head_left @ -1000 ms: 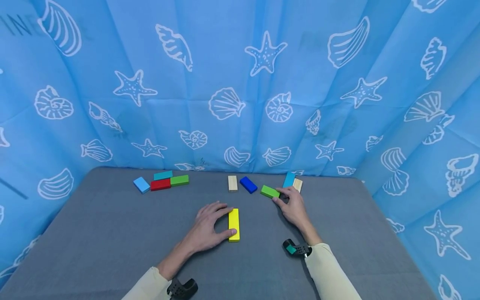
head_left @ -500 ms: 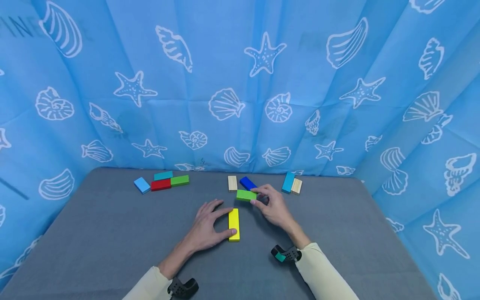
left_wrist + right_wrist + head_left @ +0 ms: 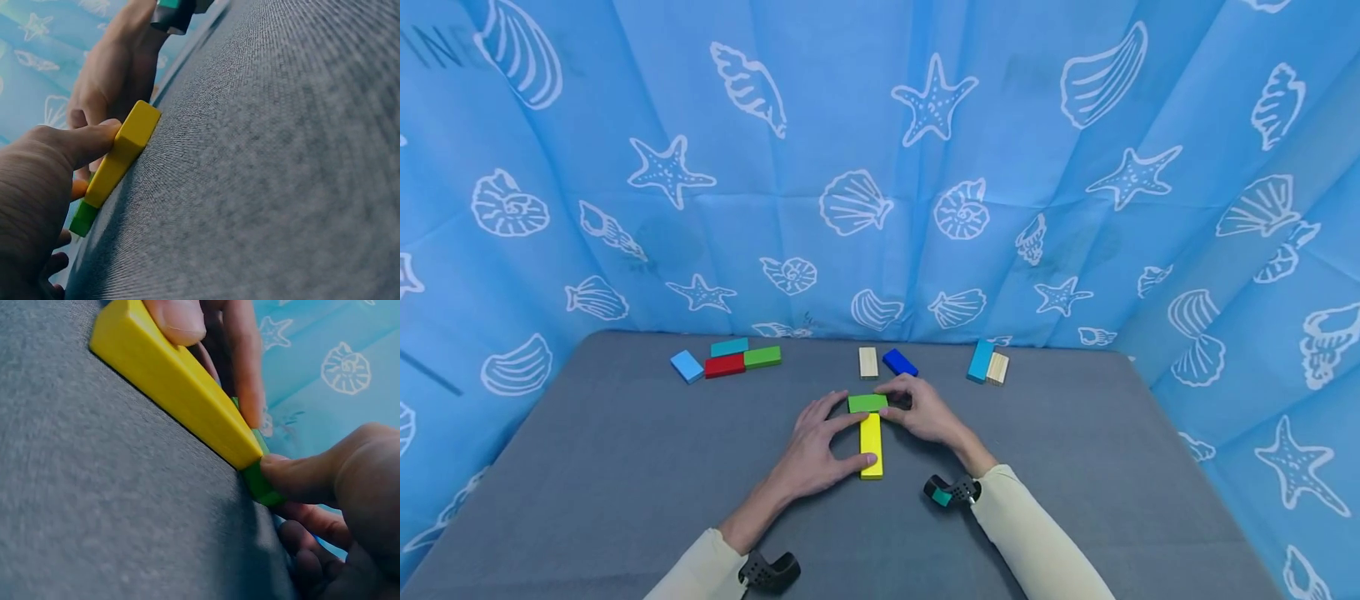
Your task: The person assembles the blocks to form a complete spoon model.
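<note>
A yellow block (image 3: 871, 447) lies lengthwise in the middle of the table. My left hand (image 3: 814, 450) rests on it, thumb near the close end and straight index finger at the far end; the other fingers spread to the left. Across the far end of the yellow block lies a green block (image 3: 867, 403), together forming a T shape. Thumb and fingers of my right hand (image 3: 925, 412) pinch the green block's right end. In the right wrist view, the green block (image 3: 262, 484) sits right up against the yellow block's (image 3: 181, 394) end.
Behind them lie a pale wooden block (image 3: 868, 363) and a dark blue block (image 3: 900, 362). A blue block (image 3: 981, 362) and another wooden block (image 3: 997, 368) sit at back right. Light blue (image 3: 687, 367), red (image 3: 724, 366), teal (image 3: 730, 347) and green (image 3: 763, 357) blocks sit at back left.
My right hand has carried the green block left from beside the back-right blocks to the far end of the yellow block. My left hand has stayed on the yellow block.
</note>
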Action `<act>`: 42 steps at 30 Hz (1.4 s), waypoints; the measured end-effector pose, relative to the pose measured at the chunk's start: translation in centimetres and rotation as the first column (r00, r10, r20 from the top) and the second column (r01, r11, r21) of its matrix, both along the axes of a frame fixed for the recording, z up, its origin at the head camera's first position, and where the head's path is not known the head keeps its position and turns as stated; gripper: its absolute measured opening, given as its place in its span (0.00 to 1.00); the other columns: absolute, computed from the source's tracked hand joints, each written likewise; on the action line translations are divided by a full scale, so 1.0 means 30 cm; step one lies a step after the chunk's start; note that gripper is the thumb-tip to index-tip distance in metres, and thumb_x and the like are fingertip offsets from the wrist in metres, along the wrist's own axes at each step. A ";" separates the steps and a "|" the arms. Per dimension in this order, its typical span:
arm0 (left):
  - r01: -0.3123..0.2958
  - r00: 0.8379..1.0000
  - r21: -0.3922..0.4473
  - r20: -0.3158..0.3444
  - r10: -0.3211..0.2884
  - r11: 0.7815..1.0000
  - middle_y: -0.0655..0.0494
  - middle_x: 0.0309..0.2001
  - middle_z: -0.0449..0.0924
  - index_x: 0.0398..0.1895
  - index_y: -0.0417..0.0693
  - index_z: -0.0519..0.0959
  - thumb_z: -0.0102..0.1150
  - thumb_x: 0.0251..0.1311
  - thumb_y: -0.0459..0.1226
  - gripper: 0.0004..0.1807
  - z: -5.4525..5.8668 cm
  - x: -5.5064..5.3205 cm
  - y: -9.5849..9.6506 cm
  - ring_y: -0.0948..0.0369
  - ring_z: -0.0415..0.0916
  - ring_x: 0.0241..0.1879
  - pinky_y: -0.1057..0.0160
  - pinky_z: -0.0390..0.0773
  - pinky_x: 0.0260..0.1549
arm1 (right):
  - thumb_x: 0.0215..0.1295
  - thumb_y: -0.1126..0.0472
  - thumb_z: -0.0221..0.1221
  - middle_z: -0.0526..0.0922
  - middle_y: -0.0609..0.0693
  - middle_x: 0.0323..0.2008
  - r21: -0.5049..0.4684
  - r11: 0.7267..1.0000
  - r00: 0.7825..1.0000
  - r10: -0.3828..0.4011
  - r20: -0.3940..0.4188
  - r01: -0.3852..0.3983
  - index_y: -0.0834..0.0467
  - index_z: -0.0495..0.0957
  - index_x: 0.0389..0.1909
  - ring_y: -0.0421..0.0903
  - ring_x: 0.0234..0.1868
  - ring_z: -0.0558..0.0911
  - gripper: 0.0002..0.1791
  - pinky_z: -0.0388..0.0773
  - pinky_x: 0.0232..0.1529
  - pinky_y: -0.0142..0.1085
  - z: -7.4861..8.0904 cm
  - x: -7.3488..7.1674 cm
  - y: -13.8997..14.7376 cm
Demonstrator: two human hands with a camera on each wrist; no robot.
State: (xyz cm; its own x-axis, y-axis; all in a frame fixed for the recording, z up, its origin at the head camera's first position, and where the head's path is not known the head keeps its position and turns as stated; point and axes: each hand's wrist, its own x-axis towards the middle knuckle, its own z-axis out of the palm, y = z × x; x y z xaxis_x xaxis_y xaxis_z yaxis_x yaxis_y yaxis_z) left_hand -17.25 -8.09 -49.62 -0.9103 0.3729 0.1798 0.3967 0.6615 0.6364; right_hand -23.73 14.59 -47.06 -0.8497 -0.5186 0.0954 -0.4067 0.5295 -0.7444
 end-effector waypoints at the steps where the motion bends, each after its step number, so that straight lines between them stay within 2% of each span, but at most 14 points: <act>1: 0.000 1.000 0.001 -0.001 0.000 1.000 0.44 0.75 0.61 0.66 0.58 0.79 0.68 0.58 0.60 0.34 0.001 0.000 0.000 0.43 0.53 0.75 0.33 0.47 0.71 | 0.68 0.65 0.65 0.81 0.52 0.48 0.000 1.000 1.000 0.001 0.005 -0.001 0.62 0.83 0.57 0.49 0.46 0.76 0.17 0.74 0.47 0.42 0.000 0.001 0.002; 11: 0.000 1.000 -0.022 0.020 0.000 1.000 0.47 0.75 0.61 0.67 0.58 0.78 0.67 0.58 0.61 0.36 -0.004 -0.003 0.000 0.45 0.54 0.75 0.36 0.46 0.72 | 0.68 0.63 0.65 0.81 0.49 0.49 -0.015 1.000 1.000 -0.006 0.029 0.007 0.58 0.83 0.57 0.49 0.50 0.76 0.17 0.72 0.52 0.45 -0.019 0.004 0.018; 18: 0.004 1.000 -0.012 0.018 -0.004 1.000 0.46 0.75 0.62 0.68 0.58 0.77 0.65 0.60 0.61 0.35 -0.004 0.002 -0.002 0.45 0.55 0.75 0.35 0.46 0.72 | 0.68 0.62 0.65 0.80 0.49 0.49 -0.030 1.000 1.000 0.002 0.017 -0.002 0.58 0.82 0.58 0.50 0.51 0.77 0.19 0.72 0.55 0.49 -0.027 0.009 0.020; 25: -0.008 0.999 -0.045 0.033 0.010 0.999 0.45 0.75 0.62 0.74 0.54 0.69 0.59 0.63 0.62 0.40 0.001 0.004 0.001 0.43 0.55 0.75 0.34 0.46 0.71 | 0.69 0.61 0.64 0.81 0.53 0.50 -0.074 0.997 1.000 0.011 -0.001 -0.011 0.62 0.80 0.60 0.50 0.49 0.78 0.20 0.75 0.51 0.44 -0.022 0.013 0.030; 28: -0.006 0.999 -0.061 0.043 0.009 0.998 0.44 0.75 0.62 0.75 0.54 0.68 0.59 0.63 0.62 0.41 0.004 0.004 0.004 0.41 0.54 0.75 0.33 0.46 0.71 | 0.69 0.63 0.64 0.82 0.56 0.47 -0.119 0.993 1.000 -0.024 -0.013 0.022 0.64 0.80 0.59 0.51 0.44 0.79 0.19 0.77 0.44 0.40 -0.015 0.009 0.045; 31: -0.012 0.999 -0.064 0.052 0.015 0.998 0.44 0.75 0.62 0.75 0.54 0.68 0.59 0.63 0.62 0.41 0.003 0.003 0.005 0.41 0.54 0.74 0.34 0.46 0.71 | 0.67 0.66 0.65 0.82 0.56 0.45 -0.149 0.983 0.993 -0.110 -0.039 0.103 0.64 0.82 0.57 0.50 0.43 0.80 0.18 0.78 0.42 0.39 0.000 0.001 0.056; 34: -0.020 0.998 -0.065 0.056 0.023 0.998 0.44 0.74 0.63 0.75 0.55 0.68 0.59 0.62 0.63 0.41 0.000 0.001 0.006 0.42 0.55 0.74 0.34 0.46 0.71 | 0.65 0.67 0.66 0.81 0.57 0.47 -0.145 0.972 0.977 -0.200 -0.078 0.187 0.64 0.82 0.56 0.52 0.45 0.80 0.18 0.78 0.44 0.41 0.012 -0.023 0.068; 36: -0.023 0.998 -0.064 0.060 0.026 0.998 0.45 0.74 0.63 0.74 0.55 0.69 0.59 0.62 0.63 0.41 0.001 0.002 0.007 0.42 0.55 0.74 0.35 0.46 0.72 | 0.64 0.67 0.67 0.79 0.59 0.50 -0.120 0.970 0.971 -0.223 -0.090 0.212 0.64 0.81 0.58 0.55 0.49 0.80 0.21 0.79 0.45 0.45 0.022 -0.051 0.080; 39: -0.027 0.998 -0.061 0.063 0.031 0.998 0.45 0.74 0.63 0.74 0.55 0.69 0.59 0.62 0.64 0.41 0.001 0.001 0.008 0.42 0.56 0.74 0.35 0.46 0.71 | 0.64 0.68 0.67 0.74 0.62 0.60 -0.049 0.985 0.984 -0.167 -0.069 0.164 0.64 0.73 0.67 0.60 0.57 0.76 0.30 0.78 0.52 0.51 0.033 -0.107 0.103; 42: -0.029 0.997 -0.062 0.066 0.033 0.998 0.45 0.74 0.63 0.74 0.55 0.69 0.59 0.62 0.64 0.41 0.000 -0.002 0.007 0.42 0.56 0.74 0.35 0.46 0.71 | 0.66 0.67 0.66 0.67 0.63 0.70 0.053 0.996 0.998 -0.068 0.016 0.067 0.61 0.63 0.75 0.62 0.66 0.70 0.38 0.73 0.61 0.56 0.047 -0.157 0.115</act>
